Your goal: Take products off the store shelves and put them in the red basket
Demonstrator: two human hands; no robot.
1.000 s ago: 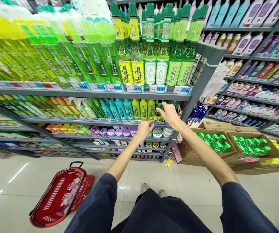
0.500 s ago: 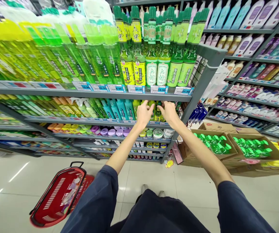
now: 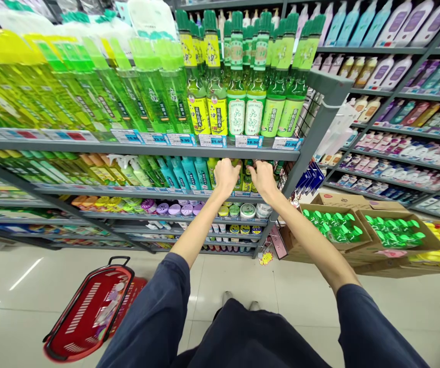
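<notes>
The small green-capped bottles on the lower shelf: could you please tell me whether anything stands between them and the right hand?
Nothing visible does: the right hand sits directly against the small green-capped bottles, just above the shelf's price strip.

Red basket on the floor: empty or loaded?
Loaded: the red shopping basket has packaged goods showing inside it, white and purple; too blurred to identify them.
</notes>
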